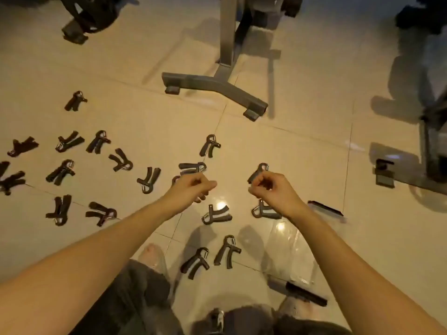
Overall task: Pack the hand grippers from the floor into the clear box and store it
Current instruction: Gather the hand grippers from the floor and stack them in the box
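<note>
So the clear box sits on the tiled floor, lid off as far as I can see, with a black latch at each end. Just past the box's far left corner the right grip is clenched round a hand gripper, whose ring end pokes out above the knuckles. The left grip hangs further left of the box with its fingers curled in. There are dark bits under it, but honestly I can't tell if it's holding anything. A few more hand grippers lie right beside the box's left side, and a whole scatter of them is well off to its left. A grey stand foot sits well beyond the box.
</note>
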